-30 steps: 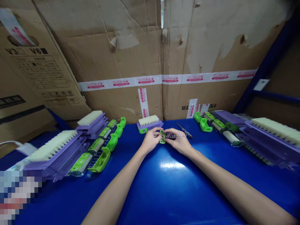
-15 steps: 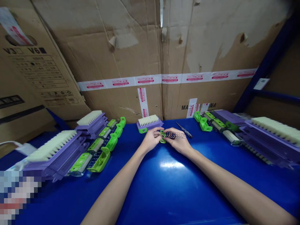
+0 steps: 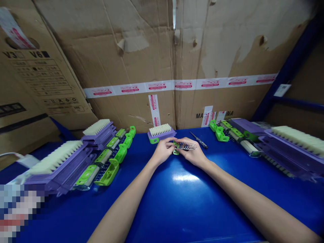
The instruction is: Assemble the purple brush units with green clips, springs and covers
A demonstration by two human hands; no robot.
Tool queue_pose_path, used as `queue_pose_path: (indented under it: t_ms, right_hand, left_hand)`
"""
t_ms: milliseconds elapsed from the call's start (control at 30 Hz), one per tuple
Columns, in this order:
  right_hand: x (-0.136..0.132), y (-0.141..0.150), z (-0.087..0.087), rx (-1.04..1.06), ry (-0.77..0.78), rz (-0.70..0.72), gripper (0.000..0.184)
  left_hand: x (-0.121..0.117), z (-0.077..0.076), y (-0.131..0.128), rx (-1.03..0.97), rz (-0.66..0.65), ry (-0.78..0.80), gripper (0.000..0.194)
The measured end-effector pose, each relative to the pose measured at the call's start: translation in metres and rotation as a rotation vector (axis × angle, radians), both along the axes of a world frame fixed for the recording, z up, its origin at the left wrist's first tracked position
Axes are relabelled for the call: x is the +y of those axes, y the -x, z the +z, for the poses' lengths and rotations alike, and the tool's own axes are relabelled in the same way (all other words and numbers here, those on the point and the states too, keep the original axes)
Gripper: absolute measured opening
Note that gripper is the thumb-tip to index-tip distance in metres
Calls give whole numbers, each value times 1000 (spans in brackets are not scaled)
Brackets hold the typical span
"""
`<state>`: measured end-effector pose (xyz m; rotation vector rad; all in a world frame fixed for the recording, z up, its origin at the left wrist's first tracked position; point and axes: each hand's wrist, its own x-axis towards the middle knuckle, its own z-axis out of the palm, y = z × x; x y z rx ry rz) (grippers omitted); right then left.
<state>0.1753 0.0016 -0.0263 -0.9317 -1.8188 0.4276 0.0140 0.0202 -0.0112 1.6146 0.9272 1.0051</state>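
My left hand is closed, its fingertips pinching a small green plastic part above the blue table. From the other side my right hand meets it, closed with its fingers against a metal coil spring. The spring extends rightward from the green part across the back of that hand. Fingers hide most of the green part, so how the two join cannot be seen. Just beyond my hands sits a purple brush with pale bristles and a green end. A screwdriver lies right of my right hand.
On the left stand purple brushes, with green-and-clear assemblies and green clips beside them. More purple brushes and green clips lie at right. A cardboard wall closes the back of the blue table.
The coil spring's free end has drawn in leftward, so it looks shorter and more compressed. Both hands stay almost in place.
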Motion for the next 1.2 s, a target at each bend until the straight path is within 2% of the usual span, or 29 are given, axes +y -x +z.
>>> queue_pose_path:
  t_ms: [200,500,700,833,1000,1200]
  right_hand:
    - [1,-3,4,-8,-26,83,21]
    - [2,-1,4,33,105,-45,17]
    - [4,-2,3,56,143,-17,13]
    - [3,-4,5,1,105,25,18]
    - [4,-6,7,-22,134,33,32]
    - [5,-5,9,-36,151,5,27]
  left_hand:
    - [1,-2,-1,-10,-10,7,36]
    - [1,7,5,21,-134,50,46]
    - [4,3,2,24,-138,110,56]
    - [4,3,0,30,-166,109,59]
    - [2,6,0,45,-149,134,61]
    - [3,6,0,49,-128,121,55]
